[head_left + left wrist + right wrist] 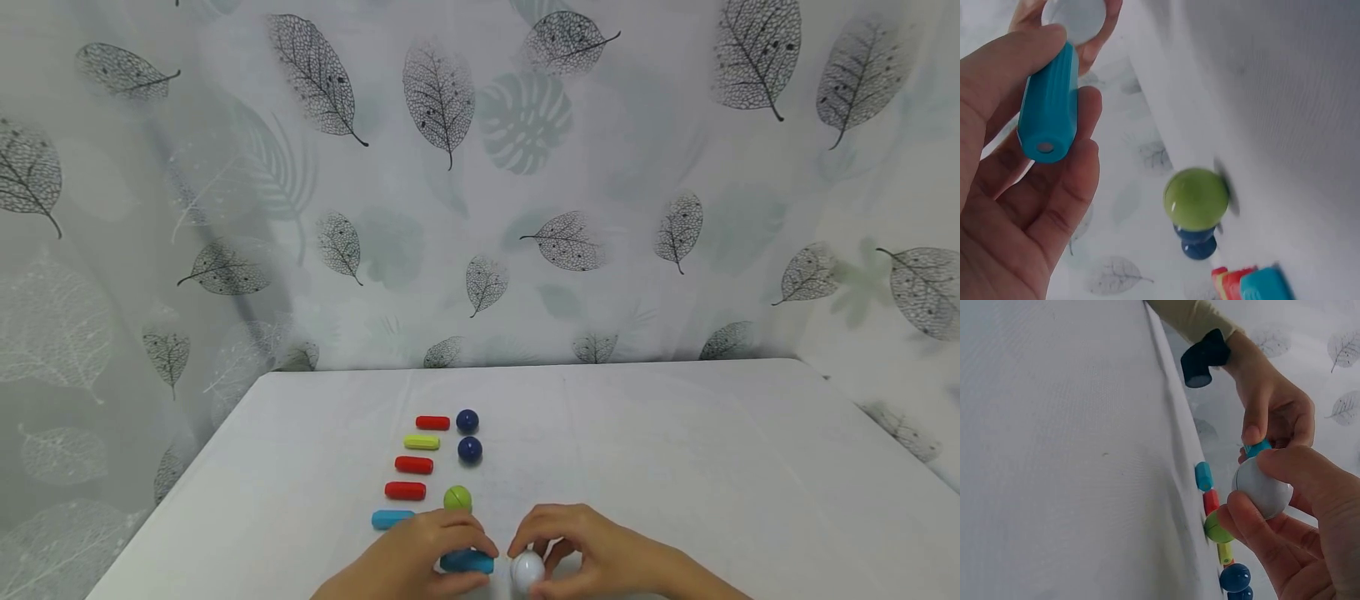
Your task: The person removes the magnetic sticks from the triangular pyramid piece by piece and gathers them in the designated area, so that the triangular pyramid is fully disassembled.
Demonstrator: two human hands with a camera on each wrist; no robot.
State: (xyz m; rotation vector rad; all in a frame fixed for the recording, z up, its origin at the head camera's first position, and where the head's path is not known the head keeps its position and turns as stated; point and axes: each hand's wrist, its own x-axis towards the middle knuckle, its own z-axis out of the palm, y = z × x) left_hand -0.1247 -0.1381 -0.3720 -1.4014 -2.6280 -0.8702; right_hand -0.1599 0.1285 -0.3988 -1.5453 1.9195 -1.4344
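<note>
My left hand (431, 552) pinches a blue faceted stick (1050, 109) between thumb and fingers; a small round spot shows in its end face. Facing it, my right hand (581, 546) holds a white ball (1264, 486) in its fingertips. In the head view a narrow gap parts stick and ball, while in the right wrist view the ball overlaps the stick's end. Just beyond my left hand sits a green ball (457, 498) with a thin seam. Another blue stick (392, 519) lies at the left, partly covered by my left hand.
Behind the hands, a column of sticks lies on the white table (675, 450): red sticks (405, 491) and a yellow-green stick (422, 442). Two dark blue balls (469, 450) stand to their right. A leaf-patterned curtain (487, 208) hangs behind the table's far edge.
</note>
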